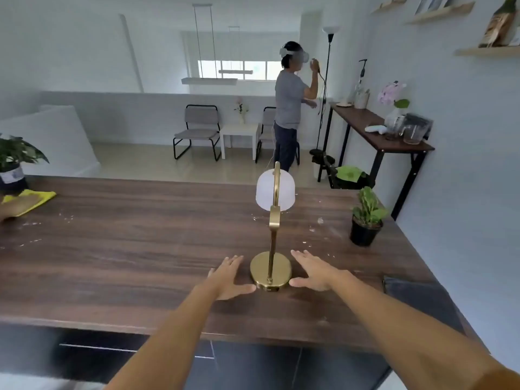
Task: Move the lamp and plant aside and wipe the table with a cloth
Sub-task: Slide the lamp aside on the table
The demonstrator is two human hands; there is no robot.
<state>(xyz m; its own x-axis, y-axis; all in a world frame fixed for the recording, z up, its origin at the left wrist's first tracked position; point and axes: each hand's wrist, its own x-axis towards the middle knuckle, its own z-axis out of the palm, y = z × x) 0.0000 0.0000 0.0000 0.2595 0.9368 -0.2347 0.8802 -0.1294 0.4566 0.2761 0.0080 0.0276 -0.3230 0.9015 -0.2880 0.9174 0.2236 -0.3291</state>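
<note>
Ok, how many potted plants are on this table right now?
2. One small plant in a black pot near the table's right edge; one plant at the far left, cut off by the frame.

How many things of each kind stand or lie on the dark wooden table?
Gold table lamp with white shade: 1
Green potted plants: 2
Yellow cloth: 1
Dark flat object at the right edge: 1
Total: 5
</note>
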